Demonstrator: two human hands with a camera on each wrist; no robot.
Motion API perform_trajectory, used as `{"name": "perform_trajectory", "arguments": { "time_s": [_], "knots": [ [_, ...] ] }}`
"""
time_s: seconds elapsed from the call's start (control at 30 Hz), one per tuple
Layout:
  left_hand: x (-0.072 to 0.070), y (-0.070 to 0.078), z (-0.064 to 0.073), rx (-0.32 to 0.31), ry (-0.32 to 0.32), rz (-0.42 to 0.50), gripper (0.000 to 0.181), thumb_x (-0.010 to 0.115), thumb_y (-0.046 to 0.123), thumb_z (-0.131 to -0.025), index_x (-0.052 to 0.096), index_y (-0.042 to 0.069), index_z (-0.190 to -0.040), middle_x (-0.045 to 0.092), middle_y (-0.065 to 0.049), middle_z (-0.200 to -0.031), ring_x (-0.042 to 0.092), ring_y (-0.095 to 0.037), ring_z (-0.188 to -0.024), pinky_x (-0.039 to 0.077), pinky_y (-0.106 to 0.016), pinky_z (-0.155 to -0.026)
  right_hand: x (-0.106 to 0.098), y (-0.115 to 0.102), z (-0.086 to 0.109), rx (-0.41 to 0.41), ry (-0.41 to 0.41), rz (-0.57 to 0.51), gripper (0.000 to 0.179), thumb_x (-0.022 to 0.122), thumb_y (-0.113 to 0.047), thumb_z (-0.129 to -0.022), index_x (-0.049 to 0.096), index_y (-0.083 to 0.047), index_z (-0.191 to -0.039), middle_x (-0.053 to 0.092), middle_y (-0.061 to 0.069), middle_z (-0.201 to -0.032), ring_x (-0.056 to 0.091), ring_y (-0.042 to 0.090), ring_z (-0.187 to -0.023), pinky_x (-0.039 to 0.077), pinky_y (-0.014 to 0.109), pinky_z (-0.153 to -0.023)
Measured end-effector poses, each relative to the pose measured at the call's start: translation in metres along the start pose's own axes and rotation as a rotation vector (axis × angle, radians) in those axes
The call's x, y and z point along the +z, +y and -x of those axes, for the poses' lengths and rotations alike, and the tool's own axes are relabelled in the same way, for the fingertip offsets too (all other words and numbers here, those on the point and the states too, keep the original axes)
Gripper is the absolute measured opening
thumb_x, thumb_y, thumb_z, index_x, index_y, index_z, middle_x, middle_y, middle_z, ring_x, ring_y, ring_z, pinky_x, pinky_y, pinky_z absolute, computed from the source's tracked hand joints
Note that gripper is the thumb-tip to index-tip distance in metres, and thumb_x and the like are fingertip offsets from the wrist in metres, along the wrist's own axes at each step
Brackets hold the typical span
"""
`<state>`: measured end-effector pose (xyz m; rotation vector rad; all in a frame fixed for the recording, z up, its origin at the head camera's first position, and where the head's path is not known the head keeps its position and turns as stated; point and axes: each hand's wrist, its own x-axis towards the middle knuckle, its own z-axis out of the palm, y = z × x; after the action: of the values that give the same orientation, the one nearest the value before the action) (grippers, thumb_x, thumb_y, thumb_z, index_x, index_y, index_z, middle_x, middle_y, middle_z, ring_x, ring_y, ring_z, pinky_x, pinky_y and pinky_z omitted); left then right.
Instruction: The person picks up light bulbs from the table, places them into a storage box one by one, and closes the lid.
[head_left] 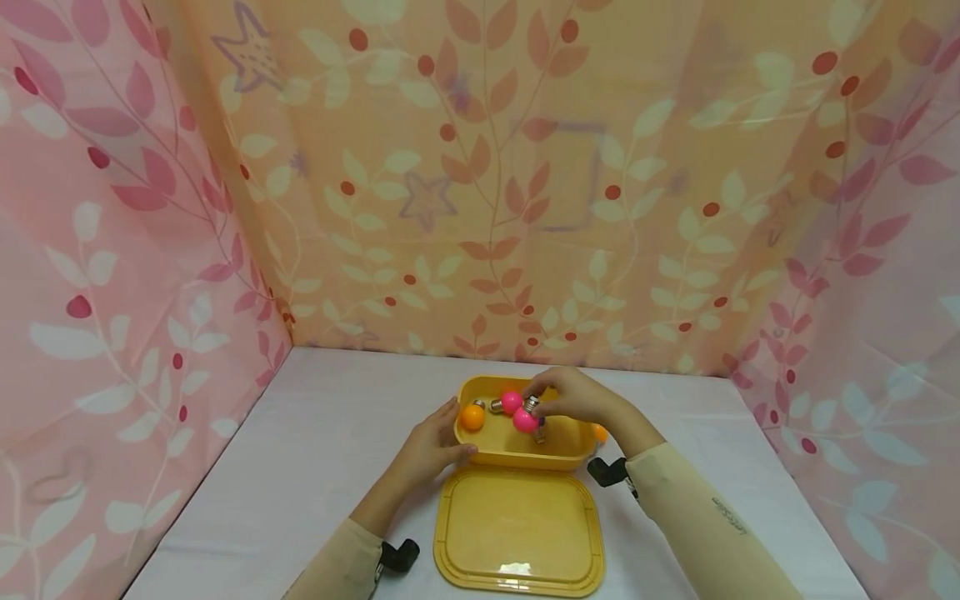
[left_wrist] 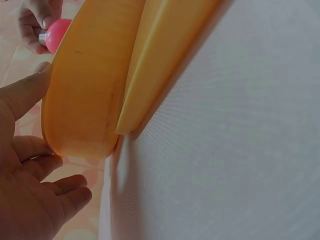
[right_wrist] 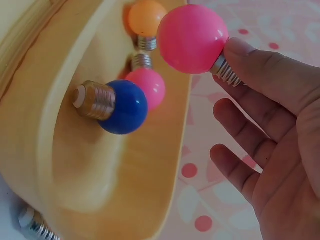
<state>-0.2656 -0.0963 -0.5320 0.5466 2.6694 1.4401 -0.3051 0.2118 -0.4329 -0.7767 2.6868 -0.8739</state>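
A pink light bulb (right_wrist: 192,39) is pinched by its metal screw base between the thumb and fingers of my right hand (head_left: 570,394), held over the yellow plastic box (head_left: 495,458). Inside the box lie an orange bulb (head_left: 472,417), a second pink bulb (head_left: 512,403) and a blue bulb (right_wrist: 125,107). In the head view the held bulb mostly covers the blue one. My left hand (head_left: 431,446) grips the box's left end, thumb at the front wall and fingers around the side; its lower fingers stand free in the left wrist view.
A yellow lid (head_left: 517,533) lies flat on the white-covered table (head_left: 300,467), directly in front of the box. Another orange bulb (head_left: 600,433) sits outside the box's right end, partly hidden by the right forearm. Patterned cloth (head_left: 487,208) encloses the table's back and sides.
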Motion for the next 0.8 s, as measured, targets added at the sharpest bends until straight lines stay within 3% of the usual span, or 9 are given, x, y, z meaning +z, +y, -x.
{"name": "perform_trajectory", "arguments": {
  "time_s": [0.17,0.47,0.7,0.8],
  "knots": [
    [0.0,0.0,0.0,-0.007,-0.008,0.006,0.09,0.085,0.034,-0.085,0.039,0.009,-0.158,0.029,-0.005,-0.168,0.027,-0.032,-0.155,0.023,-0.056,-0.124,0.004,0.0,-0.013,-0.008,-0.045,0.007,0.028,0.079,-0.026,-0.092,0.077,-0.016,-0.118,0.072,-0.011,-0.114,0.065,0.02,-0.113,0.05,0.053,-0.107],
    [0.0,-0.002,0.001,-0.014,-0.011,0.023,0.09,0.085,0.033,-0.086,0.038,0.01,-0.158,0.029,-0.007,-0.168,0.026,-0.032,-0.155,0.022,-0.056,-0.125,0.01,0.002,-0.035,0.026,-0.106,0.068,0.028,0.078,-0.025,-0.091,0.077,-0.017,-0.118,0.071,-0.012,-0.113,0.063,0.014,-0.11,0.052,0.043,-0.105],
    [-0.001,-0.001,0.0,0.009,-0.01,0.016,0.09,0.085,0.037,-0.085,0.039,0.008,-0.157,0.029,-0.007,-0.168,0.028,-0.033,-0.154,0.023,-0.056,-0.125,0.019,0.0,-0.047,-0.03,-0.13,0.061,0.021,0.08,-0.023,-0.09,0.08,-0.018,-0.11,0.072,-0.01,-0.107,0.062,0.014,-0.1,0.053,0.039,-0.097],
    [-0.001,-0.003,0.0,0.012,-0.009,0.007,0.09,0.085,0.037,-0.085,0.039,0.007,-0.157,0.03,-0.005,-0.168,0.028,-0.032,-0.154,0.023,-0.056,-0.124,0.025,-0.001,-0.052,-0.033,-0.152,0.049,0.021,0.079,-0.019,-0.09,0.08,-0.017,-0.111,0.074,-0.009,-0.109,0.064,0.013,-0.102,0.053,0.039,-0.1]
  ]
}}
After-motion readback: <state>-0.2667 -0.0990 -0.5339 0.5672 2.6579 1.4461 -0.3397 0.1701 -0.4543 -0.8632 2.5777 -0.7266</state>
